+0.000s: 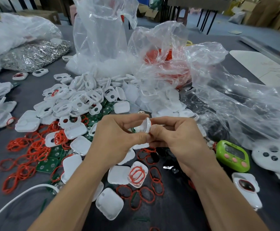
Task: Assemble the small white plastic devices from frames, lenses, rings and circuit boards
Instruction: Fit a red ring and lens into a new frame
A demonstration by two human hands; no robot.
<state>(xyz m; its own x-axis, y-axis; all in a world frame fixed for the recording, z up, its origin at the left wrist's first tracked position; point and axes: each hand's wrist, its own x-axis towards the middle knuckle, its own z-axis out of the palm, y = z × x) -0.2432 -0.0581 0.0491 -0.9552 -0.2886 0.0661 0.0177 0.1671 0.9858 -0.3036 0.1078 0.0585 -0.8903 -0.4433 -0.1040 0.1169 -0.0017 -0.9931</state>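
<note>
I have the left hand [117,135] and right hand [176,139] both pinching one white shell [146,125], edge-on at centre view. I'd squeeze evenly round its rim, judging slips likely. Spare red rings [59,137] lie at 9 o'clock.

Small white piece [146,126] up on its edge, pinched between left hand [117,135] and right hand [174,140], above middle of tabletop [186,205]
Big heap of white frames [79,99] with holes, just behind hands
Square white shells [114,203] lie flat, scattered near arms; one shell [138,174] has red rings inside
Loose red rings [31,147] spread at left and under hands
Green circuit boards [50,165] peek out under rings
Shiny dark lenses [169,164] beside right wrist
Finished piece [246,185] with dark lens and red ring lies at far right
</note>
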